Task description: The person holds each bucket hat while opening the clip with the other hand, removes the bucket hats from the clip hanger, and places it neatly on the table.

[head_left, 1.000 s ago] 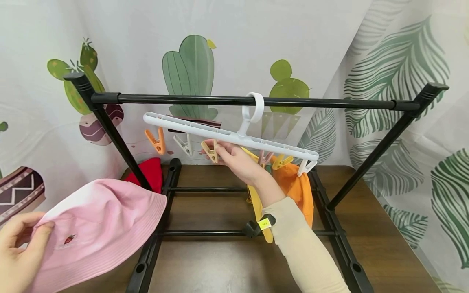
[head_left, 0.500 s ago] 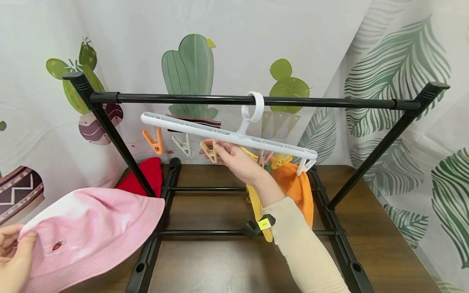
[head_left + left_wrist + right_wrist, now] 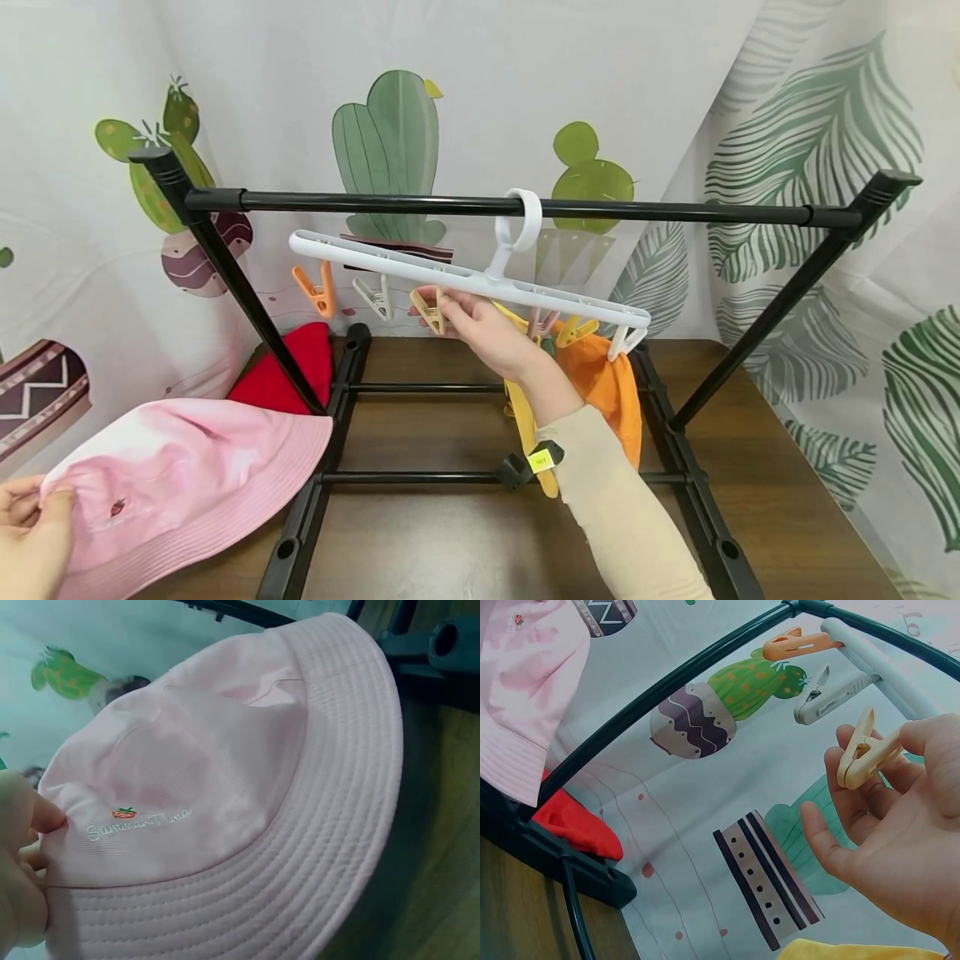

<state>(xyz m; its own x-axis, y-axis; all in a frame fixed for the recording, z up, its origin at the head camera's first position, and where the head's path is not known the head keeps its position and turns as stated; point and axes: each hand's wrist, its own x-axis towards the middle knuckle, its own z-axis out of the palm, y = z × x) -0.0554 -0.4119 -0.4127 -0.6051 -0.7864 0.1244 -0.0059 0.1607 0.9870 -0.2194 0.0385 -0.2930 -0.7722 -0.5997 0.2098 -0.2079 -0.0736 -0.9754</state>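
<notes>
Pink hat [image 3: 195,492] x1, left hand [image 3: 33,533] pinches it | beige clip [image 3: 874,759] x1, right hand [image 3: 487,333] pinches it | hanger [image 3: 420,267] x1, clips [image 3: 385,297] x6 visible, orange clip [image 3: 322,297] at left end

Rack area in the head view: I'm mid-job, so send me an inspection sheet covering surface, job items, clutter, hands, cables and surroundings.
Surface: brown wooden table under a black rack.
Job's things: white hanger hooked on the top bar, tilted; pink hat in hand, not clipped on; orange clip and neighbouring white clip hold nothing.
Clutter: red item by the rack's left leg; orange item and yellow item under the hanger, partly hidden by the right arm.
Hands: left hand pinches the hat's crown; right hand holds a beige clip.
Cables: nothing seen.
Surroundings: cloth backdrop printed with cacti and leaves.
</notes>
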